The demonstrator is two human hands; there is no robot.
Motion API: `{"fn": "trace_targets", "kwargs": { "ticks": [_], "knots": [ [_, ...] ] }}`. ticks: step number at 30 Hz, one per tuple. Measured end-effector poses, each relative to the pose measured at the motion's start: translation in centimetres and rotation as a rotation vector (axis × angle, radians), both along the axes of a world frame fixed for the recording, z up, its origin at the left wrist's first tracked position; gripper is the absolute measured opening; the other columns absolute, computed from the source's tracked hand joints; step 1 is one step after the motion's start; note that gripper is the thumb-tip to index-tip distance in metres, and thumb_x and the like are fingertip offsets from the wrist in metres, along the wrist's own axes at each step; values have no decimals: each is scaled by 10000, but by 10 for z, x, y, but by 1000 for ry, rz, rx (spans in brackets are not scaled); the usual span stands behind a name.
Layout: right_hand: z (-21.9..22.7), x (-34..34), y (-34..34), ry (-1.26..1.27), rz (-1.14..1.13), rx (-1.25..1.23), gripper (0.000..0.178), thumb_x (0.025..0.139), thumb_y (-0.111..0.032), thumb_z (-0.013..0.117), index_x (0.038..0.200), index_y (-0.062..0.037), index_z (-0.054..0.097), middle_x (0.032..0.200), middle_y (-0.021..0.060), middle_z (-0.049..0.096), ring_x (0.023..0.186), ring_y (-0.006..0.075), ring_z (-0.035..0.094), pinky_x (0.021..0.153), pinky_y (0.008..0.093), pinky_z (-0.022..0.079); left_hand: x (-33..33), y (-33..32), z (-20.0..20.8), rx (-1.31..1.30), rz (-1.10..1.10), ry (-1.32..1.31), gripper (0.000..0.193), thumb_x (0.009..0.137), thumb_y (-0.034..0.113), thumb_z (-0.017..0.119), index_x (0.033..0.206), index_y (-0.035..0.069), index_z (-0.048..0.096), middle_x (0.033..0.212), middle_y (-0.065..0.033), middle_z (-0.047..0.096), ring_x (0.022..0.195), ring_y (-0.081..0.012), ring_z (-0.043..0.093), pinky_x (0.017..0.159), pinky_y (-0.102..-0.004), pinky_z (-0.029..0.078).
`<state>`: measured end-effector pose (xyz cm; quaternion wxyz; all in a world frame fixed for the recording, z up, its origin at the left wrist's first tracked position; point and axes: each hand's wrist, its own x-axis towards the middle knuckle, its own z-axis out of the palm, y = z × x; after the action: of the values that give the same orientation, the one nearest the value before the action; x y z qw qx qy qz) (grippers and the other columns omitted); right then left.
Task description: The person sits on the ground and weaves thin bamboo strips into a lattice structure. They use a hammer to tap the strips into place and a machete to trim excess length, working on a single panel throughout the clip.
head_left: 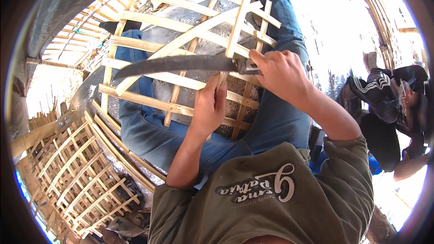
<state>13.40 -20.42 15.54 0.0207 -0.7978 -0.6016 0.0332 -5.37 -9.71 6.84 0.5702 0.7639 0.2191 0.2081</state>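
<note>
Presently, ground [92,88]: grey, glossy; pale slatted panels [77,176] piled lower left.
Pale wooden lattice [144,100]: across blue-jeaned legs [282,108].
Right hand [282,72]: clamped on dark curved machete [176,64], blade leftward.
Left hand [209,104]: pinching slanting slat [240,18] near blade.

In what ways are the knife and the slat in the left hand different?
The knife is dark; the slat is pale. The knife curves; the slat looks straight. The right hand holds the knife, the left hand the slat. Both are long and narrow.
</note>
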Motion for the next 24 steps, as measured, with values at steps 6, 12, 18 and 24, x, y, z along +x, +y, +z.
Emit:
{"fn": "trace_targets", "kwargs": {
  "ticks": [6,12,18,24],
  "knots": [
    [9,3,14,-23,26,69,325,706,-101,752,981,-83,579,677,98,654,647,311,688,575,423,550,-2,7,17,50,63,20,268,1034,85,489,1256,-55,544,608,-63,474,523,-117,419,497,-300,359],
    [10,6,12,-126,16,116,302,692,-82,713,975,-97,608,696,77,660,636,296,684,577,416,554,-1,4,23,37,81,-31,318,1028,86,511,1318,-40,535,587,-99,472,493,-147,422,494,-318,367],
    [23,12,20,-205,-101,75,330,702,-85,695,1028,-114,654,757,76,688,682,296,694,626,419,561,-6,7,32,70,93,-55,342,1017,75,524,1336,-47,536,581,-144,492,460,-182,471,492,-332,393],
    [25,19,21,-229,-122,64,358,715,-96,723,1065,-106,651,778,76,690,706,299,693,712,446,552,-9,9,33,78,85,-18,333,1009,59,520,1325,-44,544,602,-171,508,468,-207,507,499,-340,407]
  ]
}}
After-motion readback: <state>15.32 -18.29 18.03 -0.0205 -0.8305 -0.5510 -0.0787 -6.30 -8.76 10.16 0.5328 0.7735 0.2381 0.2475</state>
